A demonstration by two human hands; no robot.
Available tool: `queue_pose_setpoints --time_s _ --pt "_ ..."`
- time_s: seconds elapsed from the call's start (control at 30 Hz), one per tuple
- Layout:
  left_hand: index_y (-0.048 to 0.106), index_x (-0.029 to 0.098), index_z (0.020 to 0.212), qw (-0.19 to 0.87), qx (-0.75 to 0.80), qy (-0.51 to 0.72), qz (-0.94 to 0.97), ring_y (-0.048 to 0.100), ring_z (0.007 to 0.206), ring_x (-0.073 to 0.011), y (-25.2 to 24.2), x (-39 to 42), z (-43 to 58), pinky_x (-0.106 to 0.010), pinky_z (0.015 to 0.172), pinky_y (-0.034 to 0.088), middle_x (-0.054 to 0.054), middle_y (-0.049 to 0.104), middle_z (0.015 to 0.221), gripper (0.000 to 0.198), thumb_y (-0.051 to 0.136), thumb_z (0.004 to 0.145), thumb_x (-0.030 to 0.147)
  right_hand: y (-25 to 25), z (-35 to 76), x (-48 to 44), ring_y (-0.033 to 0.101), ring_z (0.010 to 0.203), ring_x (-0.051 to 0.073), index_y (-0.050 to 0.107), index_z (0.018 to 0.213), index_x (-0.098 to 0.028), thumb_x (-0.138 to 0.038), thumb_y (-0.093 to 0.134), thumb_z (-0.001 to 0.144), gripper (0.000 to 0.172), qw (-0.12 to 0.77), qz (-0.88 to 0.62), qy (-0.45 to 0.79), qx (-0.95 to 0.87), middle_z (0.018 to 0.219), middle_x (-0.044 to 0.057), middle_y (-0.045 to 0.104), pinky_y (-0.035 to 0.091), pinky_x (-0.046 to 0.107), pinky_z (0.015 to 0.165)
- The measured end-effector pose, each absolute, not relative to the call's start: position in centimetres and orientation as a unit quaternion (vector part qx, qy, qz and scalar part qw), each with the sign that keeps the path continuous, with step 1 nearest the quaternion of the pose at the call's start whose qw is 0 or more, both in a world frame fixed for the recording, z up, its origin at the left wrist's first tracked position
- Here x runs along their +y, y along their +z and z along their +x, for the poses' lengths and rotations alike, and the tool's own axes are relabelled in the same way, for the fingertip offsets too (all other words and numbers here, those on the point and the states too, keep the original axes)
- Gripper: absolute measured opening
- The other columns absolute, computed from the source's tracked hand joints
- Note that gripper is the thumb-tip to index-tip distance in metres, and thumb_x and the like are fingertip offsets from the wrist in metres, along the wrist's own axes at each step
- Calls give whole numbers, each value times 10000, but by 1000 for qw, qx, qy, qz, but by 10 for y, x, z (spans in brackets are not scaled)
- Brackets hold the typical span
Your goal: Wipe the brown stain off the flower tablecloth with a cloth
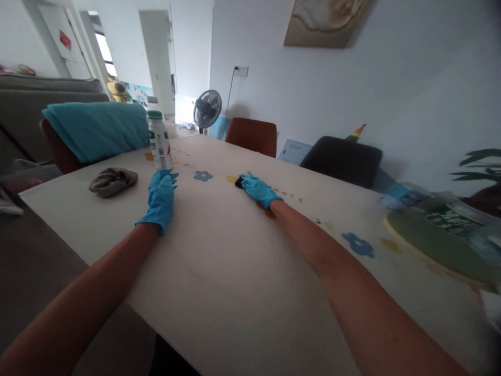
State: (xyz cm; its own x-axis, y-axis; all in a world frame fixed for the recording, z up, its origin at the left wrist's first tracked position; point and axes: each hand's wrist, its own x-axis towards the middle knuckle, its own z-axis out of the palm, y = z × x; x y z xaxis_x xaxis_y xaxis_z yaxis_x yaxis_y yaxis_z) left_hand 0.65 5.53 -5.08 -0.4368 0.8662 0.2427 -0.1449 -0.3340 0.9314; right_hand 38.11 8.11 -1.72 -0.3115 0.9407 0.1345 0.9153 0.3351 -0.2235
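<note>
Both hands wear blue rubber gloves. My right hand [259, 190] is pressed to the table, its fingers closed over a dark scrubbing pad [238, 183] that is mostly hidden beneath them. On the left side of the table lies my left hand [161, 196], fingers stretched forward, holding nothing. Just beyond its fingertips stands an upright white bottle [158, 143] with a green cap. A crumpled grey-brown cloth [113, 181] rests to the left of that hand, apart from it. The tabletop [219, 250] is white, printed with flowers and letters.
A round green board [434, 243] with plastic containers sits at the right. Beyond the table are a brown chair [251, 136], a dark chair [340, 161] and a fan [207, 108]. A blue towel [102, 128] drapes over another chair at the left.
</note>
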Motion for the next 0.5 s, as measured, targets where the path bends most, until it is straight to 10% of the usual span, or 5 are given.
queue_pose_setpoints --time_s 0.5 --pt "720 215 1092 352 480 720 357 788 981 -228 -31 44 15 -411 1098 738 -94 876 1111 185 695 923 143 -10 462 -256 318 2011 333 539 2059 -433 -575 601 1410 667 162 -379 216 -885 2081 28 493 202 663 1659"
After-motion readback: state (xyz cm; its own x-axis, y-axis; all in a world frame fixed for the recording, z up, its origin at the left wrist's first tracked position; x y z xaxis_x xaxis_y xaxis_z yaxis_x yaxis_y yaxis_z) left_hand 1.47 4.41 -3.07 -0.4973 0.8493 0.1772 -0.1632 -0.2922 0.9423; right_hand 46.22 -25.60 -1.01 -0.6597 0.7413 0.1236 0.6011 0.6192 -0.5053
